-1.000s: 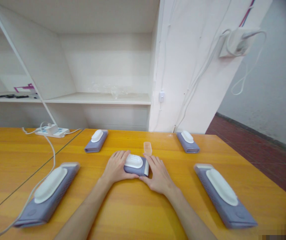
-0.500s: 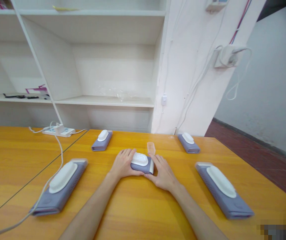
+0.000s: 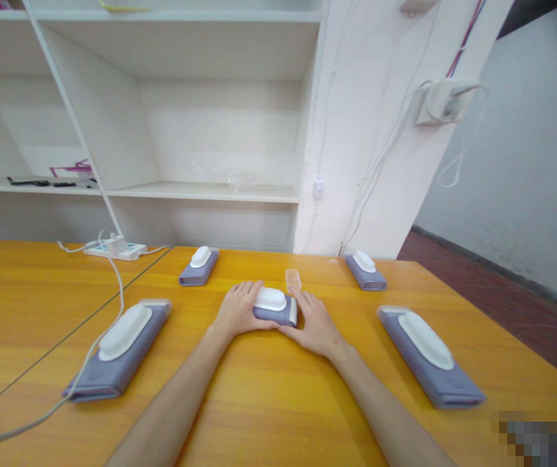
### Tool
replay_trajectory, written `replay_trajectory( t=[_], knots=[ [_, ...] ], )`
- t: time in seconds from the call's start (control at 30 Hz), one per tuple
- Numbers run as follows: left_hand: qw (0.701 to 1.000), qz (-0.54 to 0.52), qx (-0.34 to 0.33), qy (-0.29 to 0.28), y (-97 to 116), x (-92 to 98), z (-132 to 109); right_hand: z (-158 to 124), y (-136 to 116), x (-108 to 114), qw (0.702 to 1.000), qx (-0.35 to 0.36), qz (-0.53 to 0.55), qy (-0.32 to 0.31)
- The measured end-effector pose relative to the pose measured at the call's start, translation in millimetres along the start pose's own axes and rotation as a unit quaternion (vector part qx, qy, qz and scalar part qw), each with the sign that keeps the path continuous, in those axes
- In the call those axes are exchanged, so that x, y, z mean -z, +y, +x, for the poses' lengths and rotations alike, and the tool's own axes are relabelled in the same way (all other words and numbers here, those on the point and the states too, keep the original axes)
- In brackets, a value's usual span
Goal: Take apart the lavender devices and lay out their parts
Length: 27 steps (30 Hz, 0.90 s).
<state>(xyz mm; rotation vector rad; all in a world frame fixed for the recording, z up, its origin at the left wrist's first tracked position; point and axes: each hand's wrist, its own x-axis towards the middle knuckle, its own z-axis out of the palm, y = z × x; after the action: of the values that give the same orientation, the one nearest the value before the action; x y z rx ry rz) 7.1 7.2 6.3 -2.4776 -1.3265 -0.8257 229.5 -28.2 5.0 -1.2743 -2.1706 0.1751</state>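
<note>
Fingers (image 3: pixel 248 293): flat and loose, your left hand (image 3: pixel 237 312) and right hand (image 3: pixel 315 326) only cupping the small purple block with white bristly top (image 3: pixel 274 305) | risk: a push skids it into the translucent peach cap (image 3: pixel 293 279) just behind

Tabletop (image 3: pixel 268 408) wide open on my near side. Long purple unit (image 3: pixel 120 350) walls off my left hand (image 3: pixel 239 311), its twin (image 3: pixel 428 355) my right hand (image 3: pixel 314 325); clear cap (image 3: pixel 293 280) just ahead.

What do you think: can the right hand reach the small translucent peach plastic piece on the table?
Probably yes. The right hand rests against the purple-and-white brush, just short of the peach plastic piece, with bare table between.
</note>
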Motion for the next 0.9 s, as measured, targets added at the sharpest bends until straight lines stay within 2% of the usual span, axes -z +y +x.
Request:
replay_trajectory(
  t=[0.3,0.6,0.9],
  knots=[
    [1.0,0.003,-0.017,-0.014,0.0,0.2,0.6,0.1,-2.4,2.2,1.0,-0.003,0.023,-0.009],
    [0.999,0.007,-0.037,-0.022,-1.7,1.0,0.6,-1.0,-7.9,6.6,0.999,0.023,0.044,-0.021],
    [0.999,0.014,-0.025,-0.017,-0.1,2.2,-0.5,-0.8,-6.4,6.9,0.999,0.045,0.014,-0.017]
  ],
)
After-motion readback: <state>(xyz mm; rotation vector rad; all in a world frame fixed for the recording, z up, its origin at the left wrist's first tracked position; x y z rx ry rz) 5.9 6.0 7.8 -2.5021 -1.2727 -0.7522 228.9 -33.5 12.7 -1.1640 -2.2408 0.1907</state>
